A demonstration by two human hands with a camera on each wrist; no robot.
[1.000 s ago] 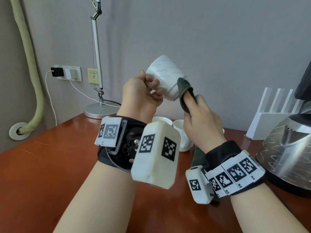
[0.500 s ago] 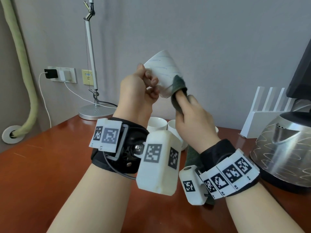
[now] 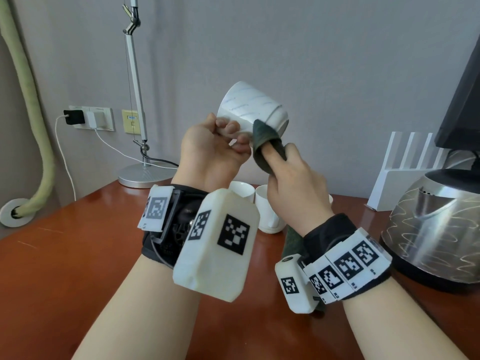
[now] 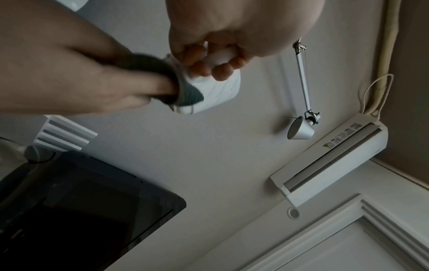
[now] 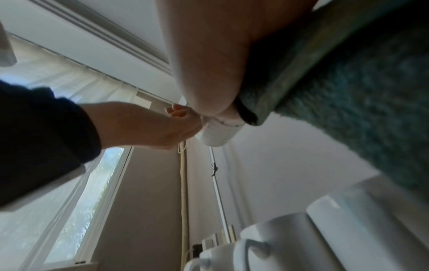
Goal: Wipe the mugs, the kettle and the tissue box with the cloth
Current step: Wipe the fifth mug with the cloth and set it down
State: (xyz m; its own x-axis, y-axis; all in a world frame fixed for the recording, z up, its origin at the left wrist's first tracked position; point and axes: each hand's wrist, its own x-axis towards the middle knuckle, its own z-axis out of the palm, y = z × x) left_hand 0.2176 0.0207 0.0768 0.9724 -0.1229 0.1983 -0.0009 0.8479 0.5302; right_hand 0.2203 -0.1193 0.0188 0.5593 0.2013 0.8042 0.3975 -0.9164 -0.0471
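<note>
While your left hand (image 3: 207, 149) curls round the raised mug's (image 3: 250, 107) handle and your right hand (image 3: 291, 178) pinches the cloth (image 3: 265, 136) against its rim, you're mid-wipe; next, turn the mug.

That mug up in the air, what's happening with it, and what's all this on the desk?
A person is cleaning a white mug. The left hand holds it up by the handle, tipped on its side, while the right hand presses a dark green cloth against its rim with a finger wrapped in the cloth. Two more white mugs stand on the wooden desk behind the hands, and a steel kettle sits at the right, untouched. No tissue box is in view.
</note>
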